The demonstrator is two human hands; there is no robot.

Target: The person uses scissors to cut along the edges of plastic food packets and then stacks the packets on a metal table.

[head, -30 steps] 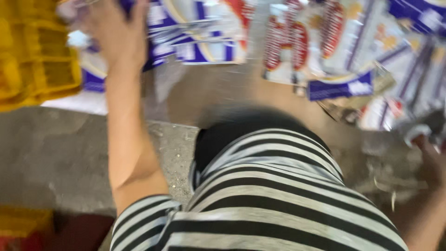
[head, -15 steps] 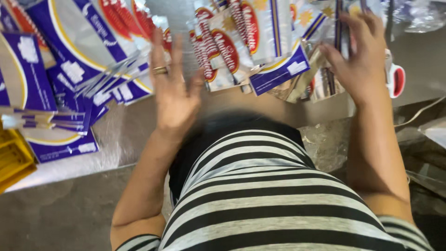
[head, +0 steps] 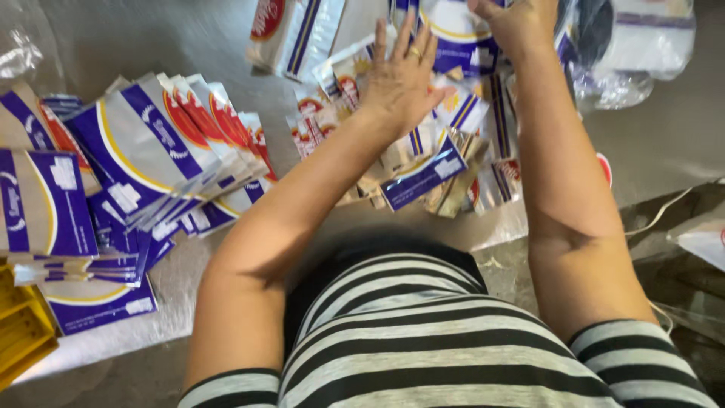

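9 o'clock: fanned blue-and-silver pouches (head: 143, 159) overlap for easy counting | 12 o'clock: your left hand (head: 400, 79), grip splayed flat, pins loose small pouches (head: 423, 177) on the desk (head: 664, 143) | 1 o'clock: right hand (head: 517, 21) clamps a pouch (head: 453, 34).

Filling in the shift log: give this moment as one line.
left hand: open, flat on small pouches | right hand: on pouch at top edge, grip unclear | fanned blue pouches: left, untouched

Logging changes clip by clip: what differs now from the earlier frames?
The left hand moved from the far-left pouches to spread flat over the middle pile of pouches. The right hand came up from the lower right and closed above it. The fanned blue pouches stayed put.
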